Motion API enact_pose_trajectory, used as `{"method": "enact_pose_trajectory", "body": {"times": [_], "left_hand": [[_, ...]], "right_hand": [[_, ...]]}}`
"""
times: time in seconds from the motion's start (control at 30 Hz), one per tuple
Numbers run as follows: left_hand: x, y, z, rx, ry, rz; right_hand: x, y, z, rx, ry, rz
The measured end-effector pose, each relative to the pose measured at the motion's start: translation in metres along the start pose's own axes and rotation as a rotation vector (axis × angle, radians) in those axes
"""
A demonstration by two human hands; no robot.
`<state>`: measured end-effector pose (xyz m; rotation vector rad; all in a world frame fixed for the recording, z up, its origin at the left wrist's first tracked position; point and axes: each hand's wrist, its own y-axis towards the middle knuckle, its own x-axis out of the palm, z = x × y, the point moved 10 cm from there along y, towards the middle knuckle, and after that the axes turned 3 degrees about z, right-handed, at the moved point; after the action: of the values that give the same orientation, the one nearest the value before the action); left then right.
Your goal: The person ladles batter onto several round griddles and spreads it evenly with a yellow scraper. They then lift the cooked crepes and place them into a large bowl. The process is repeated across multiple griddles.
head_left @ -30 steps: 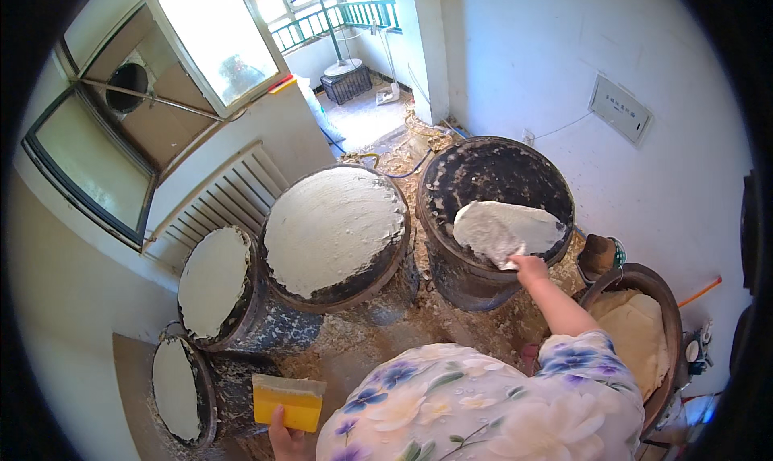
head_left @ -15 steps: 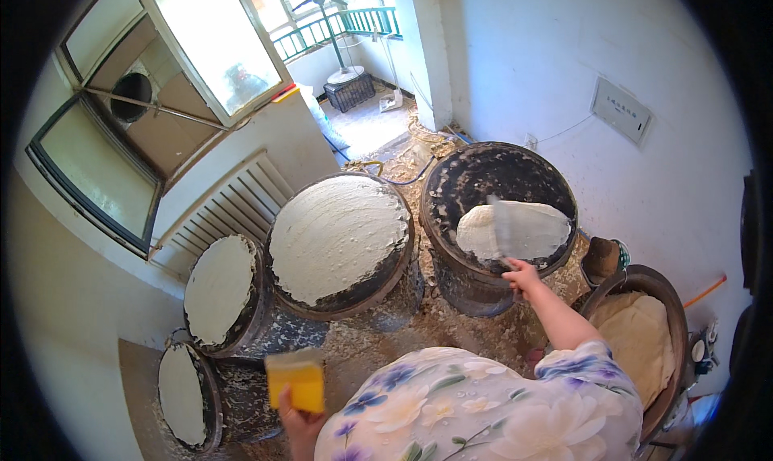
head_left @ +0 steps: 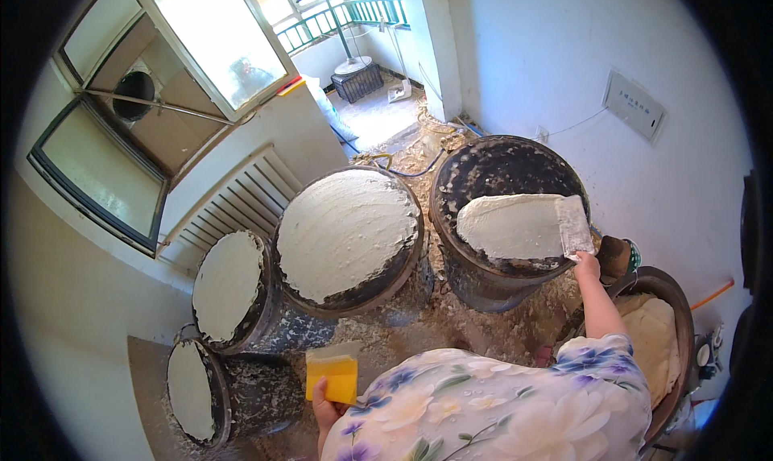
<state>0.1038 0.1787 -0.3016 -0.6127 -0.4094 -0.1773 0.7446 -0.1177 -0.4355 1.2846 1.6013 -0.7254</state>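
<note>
My right hand (head_left: 587, 266) is closed round the lower end of a batter-coated flat spreader (head_left: 574, 226). Its blade lies across the right end of a pale batter patch (head_left: 507, 227), near the rim of the black round griddle (head_left: 499, 171) at the right. Low in the middle, my left hand (head_left: 326, 410) grips a yellow scraper (head_left: 332, 380), its far edge smeared with a pale coating. The scraper is held up, apart from any griddle. Pale batter covers most of the large middle griddle (head_left: 346, 231).
Two smaller batter-covered griddles (head_left: 229, 287) (head_left: 190, 390) stand at the left. A brown tub of dough (head_left: 649, 344) is at the right, beside my right arm. Crumbs litter the floor (head_left: 403, 340). A radiator (head_left: 233, 195), open window and fan (head_left: 342, 38) lie beyond.
My right hand has moved right with the spreader, from the middle of the batter patch to its right end. The patch reaches farther right. My left hand and the yellow scraper appear slightly farther right.
</note>
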Motion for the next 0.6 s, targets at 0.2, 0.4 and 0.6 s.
{"method": "enact_pose_trajectory", "body": {"times": [0.2, 0.4, 0.6], "left_hand": [[0.011, 0.004, 0.001, 0.026, 0.039, 0.036], [0.048, 0.016, -0.008, -0.059, 0.010, -0.109], [0.034, 0.025, -0.012, -0.031, 0.013, -0.022]], "right_hand": [[0.102, -0.045, -0.085, 0.517, 1.328, -0.588], [0.093, -0.060, -0.212, -0.416, 0.017, -0.508], [0.032, 0.008, -0.126, -0.238, -0.155, -0.228]]}}
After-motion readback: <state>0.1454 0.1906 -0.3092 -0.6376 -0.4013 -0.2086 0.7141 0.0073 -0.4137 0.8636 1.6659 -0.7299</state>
